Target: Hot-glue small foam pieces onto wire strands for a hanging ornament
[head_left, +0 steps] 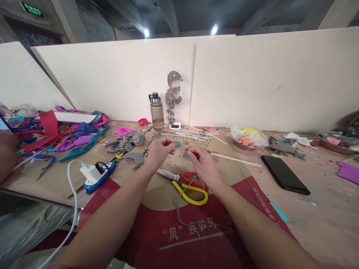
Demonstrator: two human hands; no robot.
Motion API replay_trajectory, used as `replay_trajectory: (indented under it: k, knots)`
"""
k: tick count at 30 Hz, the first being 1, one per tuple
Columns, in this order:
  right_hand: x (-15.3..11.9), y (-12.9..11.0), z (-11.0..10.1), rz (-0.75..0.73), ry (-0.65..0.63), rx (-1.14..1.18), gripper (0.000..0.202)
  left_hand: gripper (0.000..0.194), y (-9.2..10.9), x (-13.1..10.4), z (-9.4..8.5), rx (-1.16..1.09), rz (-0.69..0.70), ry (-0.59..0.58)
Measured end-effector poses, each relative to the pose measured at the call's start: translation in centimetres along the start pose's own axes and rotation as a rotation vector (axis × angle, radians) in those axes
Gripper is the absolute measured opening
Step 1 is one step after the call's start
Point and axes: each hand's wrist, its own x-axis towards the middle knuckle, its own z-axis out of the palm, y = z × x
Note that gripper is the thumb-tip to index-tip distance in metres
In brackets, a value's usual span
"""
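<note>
Both of my hands are raised over the cardboard, close together and apart by a small gap. My left hand (162, 151) has thumb and forefinger pinched; what it holds, if anything, is too small to make out. My right hand (204, 164) is also pinched, and a thin grey yarn (179, 216) trails from beneath it towards my lap. Below the hands lie scissors with yellow handles (193, 200) and pliers with red handles (186, 175). Left of my left hand are a grey felt crescent (136, 160) and a ball of grey yarn (138, 138) beside small felt pieces.
A water bottle (157, 114) and a grey moon hanging ornament (174, 78) stand at the back by white boards. A blue power strip (99, 179) is left; a phone (285, 175) and a bowl of scraps (248, 139) are right. Another person's hand (7, 155) shows far left.
</note>
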Motion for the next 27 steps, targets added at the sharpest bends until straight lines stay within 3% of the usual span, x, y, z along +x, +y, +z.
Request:
replay_trajectory:
  k: [6, 9, 12, 13, 15, 17, 18, 19, 21, 22, 23, 27]
  knots:
    - [0.4, -0.5, -1.2, 0.19, -0.131, 0.303, 0.028, 0.017, 0.1, 2.5, -3.9, -0.185, 0.09, 0.319]
    - [0.7, -1.5, -3.1, 0.29, -0.208, 0.587, 0.034, 0.018, 0.4, 3.3, -5.8, -0.264, 0.106, 0.452]
    - [0.7, -2.9, -5.4, 0.284, -0.249, 0.721, 0.035, 0.018, 0.5, 3.8, -7.0, -0.341, 0.106, 0.546]
    - [0.7, -3.2, -6.1, 0.273, -0.301, 0.711, 0.035, 0.018, 0.5, 3.9, -7.1, -0.367, 0.104, 0.558]
    - [0.6, -3.3, -7.1, 0.239, -0.538, 0.591, 0.034, 0.018, 0.4, 3.9, -7.1, -0.408, 0.098, 0.543]
    - [0.8, -2.5, -7.4, 0.185, -0.791, 0.337, 0.031, 0.018, 0.4, 3.8, -6.7, -0.42, 0.092, 0.485]
    - [1.0, -1.7, -7.2, 0.159, -0.839, 0.171, 0.03, 0.019, 0.4, 3.7, -6.4, -0.413, 0.093, 0.448]
    - [1.2, -0.8, -6.9, 0.139, -0.76, 0.0, 0.028, 0.02, 0.4, 3.5, -6.0, -0.398, 0.099, 0.411]
    - [1.5, 1.4, -5.8, 0.174, -0.319, -0.377, 0.031, 0.021, 0.4, 3.2, -5.2, -0.366, 0.114, 0.35]
    - [1.6, 2.5, -5.2, 0.178, -0.164, -0.536, 0.027, 0.022, 0.4, 3.0, -4.8, -0.353, 0.12, 0.325]
    - [1.6, 3.4, -4.7, 0.19, -0.079, -0.642, 0.025, 0.023, 0.4, 2.8, -4.4, -0.345, 0.122, 0.301]
    - [1.3, 5.6, -3.0, 0.262, -0.063, -0.707, 0.019, 0.023, 0.1, 2.0, -2.9, -0.287, 0.121, 0.215]
